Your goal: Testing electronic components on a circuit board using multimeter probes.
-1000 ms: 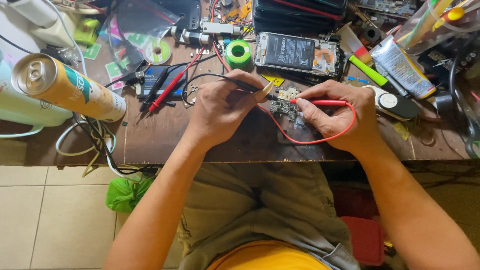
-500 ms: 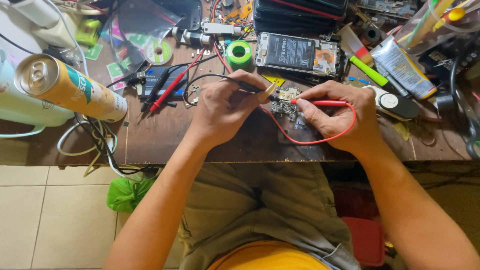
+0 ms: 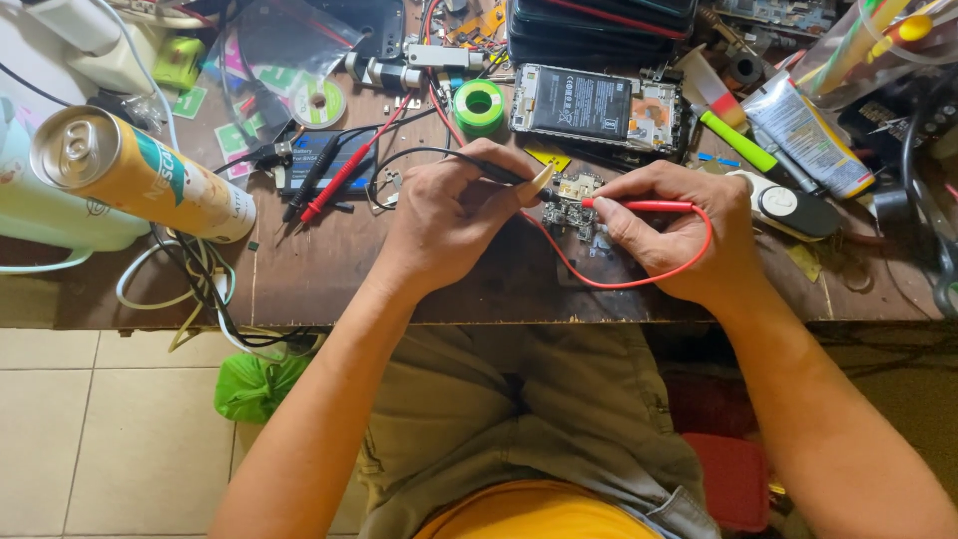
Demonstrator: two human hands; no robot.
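As we lean over the cluttered bench, our two hands meet at a small circuit board (image 3: 571, 203) lying at the upper centre of the frame. Our left hand (image 3: 449, 215) is closed around a black probe (image 3: 504, 176), its tip angled down and to the right onto the board's left edge. Our right hand (image 3: 679, 235) pinches a red probe (image 3: 639, 206) between thumb and fingers; the probe lies almost level, pointing left, so the board sits just off both tips, between the hands. A red lead (image 3: 624, 282) loops under the right hand. Just above the board lies an opened phone (image 3: 597, 106), with a green tape roll (image 3: 479, 106) to its left. A drink can (image 3: 140, 172) rests on its side at the upper left, well apart. Nothing stands between the probes and the board.
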